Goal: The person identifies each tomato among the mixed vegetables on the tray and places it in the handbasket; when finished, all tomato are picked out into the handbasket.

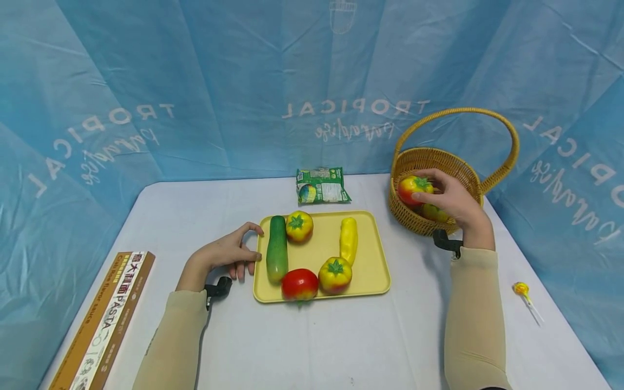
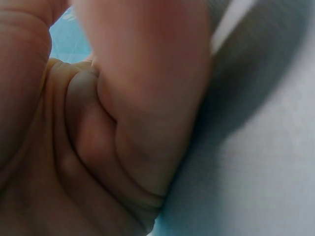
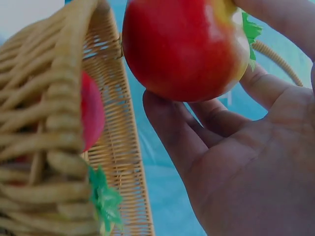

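Note:
My right hand (image 1: 455,197) grips a red-and-yellow toy tomato (image 1: 414,189) with a green leafy top, at the mouth of the wicker basket (image 1: 414,219). In the right wrist view, fingers and thumb surround this tomato (image 3: 184,49), and more toy produce (image 3: 92,110) shows inside the basket. My left hand (image 1: 224,252) holds the left rim of the yellow tray (image 1: 372,254) with thumb and index finger. On the tray lie a green cucumber (image 1: 277,249), a yellow elongated vegetable (image 1: 348,241), two red-and-yellow tomatoes (image 1: 299,226) and a redder tomato (image 1: 299,284). The left wrist view shows mostly curled fingers.
A green snack packet (image 1: 322,186) lies behind the tray. Long pasta boxes (image 1: 104,319) are at the left edge, and a lollipop (image 1: 521,290) is at the right. The basket's tall handle (image 1: 512,135) arches above it. Blue curtains (image 1: 244,81) enclose the white table.

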`<act>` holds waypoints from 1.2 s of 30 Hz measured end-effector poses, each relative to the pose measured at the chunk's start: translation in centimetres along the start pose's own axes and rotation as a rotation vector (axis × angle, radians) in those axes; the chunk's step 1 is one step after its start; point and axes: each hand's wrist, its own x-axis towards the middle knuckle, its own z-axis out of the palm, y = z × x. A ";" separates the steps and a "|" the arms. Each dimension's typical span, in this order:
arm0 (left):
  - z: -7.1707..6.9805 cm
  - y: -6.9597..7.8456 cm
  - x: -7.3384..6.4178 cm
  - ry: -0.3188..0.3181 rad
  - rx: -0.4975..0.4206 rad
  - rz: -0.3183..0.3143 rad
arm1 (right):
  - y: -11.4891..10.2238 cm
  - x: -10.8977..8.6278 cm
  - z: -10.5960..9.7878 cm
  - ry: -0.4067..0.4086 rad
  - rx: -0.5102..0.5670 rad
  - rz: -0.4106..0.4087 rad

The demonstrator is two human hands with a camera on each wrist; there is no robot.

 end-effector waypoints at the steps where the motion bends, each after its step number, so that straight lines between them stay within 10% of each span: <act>1: 0.0 0.0 0.0 0.000 0.001 0.000 | 0.2 0.1 -0.1 0.001 -0.008 0.006; 36: 0.0 -0.1 0.0 0.000 0.007 0.006 | 1.5 0.6 0.0 0.025 -0.103 0.012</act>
